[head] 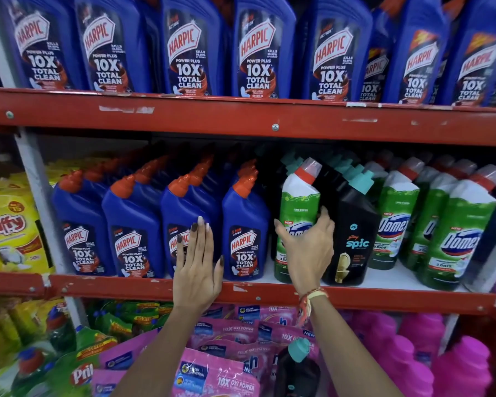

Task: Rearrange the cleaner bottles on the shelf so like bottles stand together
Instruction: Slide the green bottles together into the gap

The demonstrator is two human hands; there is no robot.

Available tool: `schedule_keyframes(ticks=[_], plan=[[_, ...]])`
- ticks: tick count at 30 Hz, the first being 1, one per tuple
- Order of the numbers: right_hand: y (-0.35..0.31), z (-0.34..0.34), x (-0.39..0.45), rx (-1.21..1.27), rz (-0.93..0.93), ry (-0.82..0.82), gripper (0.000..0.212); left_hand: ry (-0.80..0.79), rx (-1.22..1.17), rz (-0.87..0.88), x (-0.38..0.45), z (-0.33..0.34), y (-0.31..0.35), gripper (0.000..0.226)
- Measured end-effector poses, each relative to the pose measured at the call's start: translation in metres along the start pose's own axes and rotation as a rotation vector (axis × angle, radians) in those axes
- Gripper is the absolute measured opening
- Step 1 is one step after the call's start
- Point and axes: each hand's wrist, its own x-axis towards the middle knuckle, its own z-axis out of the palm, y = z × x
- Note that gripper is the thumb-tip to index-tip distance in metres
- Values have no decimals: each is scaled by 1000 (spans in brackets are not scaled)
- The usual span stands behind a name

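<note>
Head-camera view: a green Domex bottle (297,222) is gripped around its middle by the right hand (307,250), thumb at nine o'clock and fingers (324,217) at three o'clock of the label. It stands upright on the middle shelf (269,293), between a blue Harpic bottle (245,242) at its nine o'clock and a black Spic bottle (354,242) at its three o'clock. The left hand (196,265) is laid flat and open, grasping nothing, against another Harpic bottle (184,207). More green Domex bottles (395,224) are seen further toward three o'clock.

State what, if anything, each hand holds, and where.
Right hand grips the green Domex bottle around its middle; left hand lies flat against a Harpic bottle, holding nothing.
</note>
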Motion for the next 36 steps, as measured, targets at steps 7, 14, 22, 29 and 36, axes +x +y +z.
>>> schedule_keyframes(ticks=[7, 14, 22, 29, 36], plan=[[0, -8, 2, 67, 6, 11, 77, 9, 5, 7, 1, 0, 0, 64], [-2, -33, 4, 129, -64, 56, 70, 13, 9, 8, -1, -1, 0, 64], [24, -66, 17, 144, -49, 105, 71, -14, 6, -11, -1, -5, 4, 64], [52, -110, 45, 71, -7, 192, 89, -27, -12, -67, 0, -2, 13, 68], [79, -129, 73, 65, -17, 233, 55, 8, 13, -53, -1, 1, 13, 70]])
